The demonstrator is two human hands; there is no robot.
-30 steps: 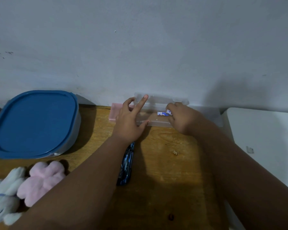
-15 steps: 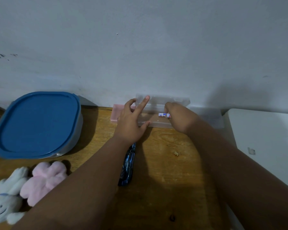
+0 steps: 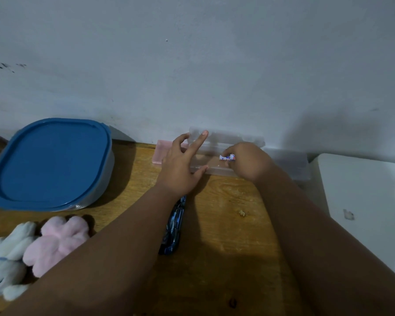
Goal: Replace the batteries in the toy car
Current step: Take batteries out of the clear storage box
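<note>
A clear plastic case (image 3: 221, 171) with its lid raised against the wall lies at the back of the wooden table (image 3: 226, 242). My left hand (image 3: 180, 165) rests on the case's left part, fingers spread, index finger on the lid. My right hand (image 3: 249, 160) reaches into the case and pinches a small blue-and-white battery (image 3: 226, 157) between its fingertips. A dark blue toy car (image 3: 173, 226) lies on the table nearer to me, partly hidden under my left forearm.
A pink box (image 3: 161, 153) lies behind my left hand. A large container with a blue lid (image 3: 50, 160) stands at the left. Two plush toys, white (image 3: 5, 261) and pink (image 3: 57, 240), lie at the front left. A white surface (image 3: 363, 197) adjoins the table on the right.
My right hand's fingers have closed around the battery inside the case and shifted it slightly. My left hand keeps its place on the case.
</note>
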